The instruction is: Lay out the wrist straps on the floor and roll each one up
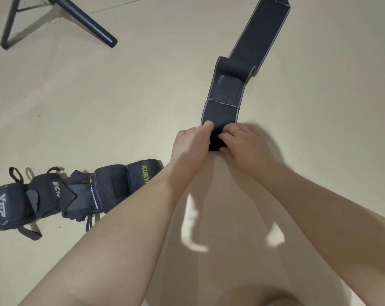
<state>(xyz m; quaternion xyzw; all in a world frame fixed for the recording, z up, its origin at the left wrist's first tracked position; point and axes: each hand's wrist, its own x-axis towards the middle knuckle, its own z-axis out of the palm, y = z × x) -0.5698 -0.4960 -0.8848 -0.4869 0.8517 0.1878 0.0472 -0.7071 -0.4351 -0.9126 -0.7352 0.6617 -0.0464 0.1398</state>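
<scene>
On the floor just ahead of you lies the laid-out strap [246, 62], running from your hands toward the far right, w/ one fold-over hump about halfway along and a greyish patch [228, 89], prob. hook-and-loop, just near of it. Your left hand [191, 144] and right hand [244, 140] sit side by side at the near end, fingers curled round a small tight roll [214, 143] of strap; thumbs and fingertips pinch it from both sides, so both hands are closed on the strap, neither one free.

Handling, as a judgement: the strap looks soft, light and a bit elastic, w/ stitched edges. It will bend easily but wants to spring open, so keep the pinch at both edges of the roll, not the middle, and keep tension toward the far end. Flatten the hump before the roll reaches it, or the coil goes lopsided. The patch looks stiffer; expect it to resist the curl.

Rolling looks barely begun; most of the length is flat.

No containers in view. Near left, rolled straps [61, 195] sit in a row on the floor, touching each other, approx. four, w/ loops sticking out. Far left, dark furniture legs [88, 21].
</scene>
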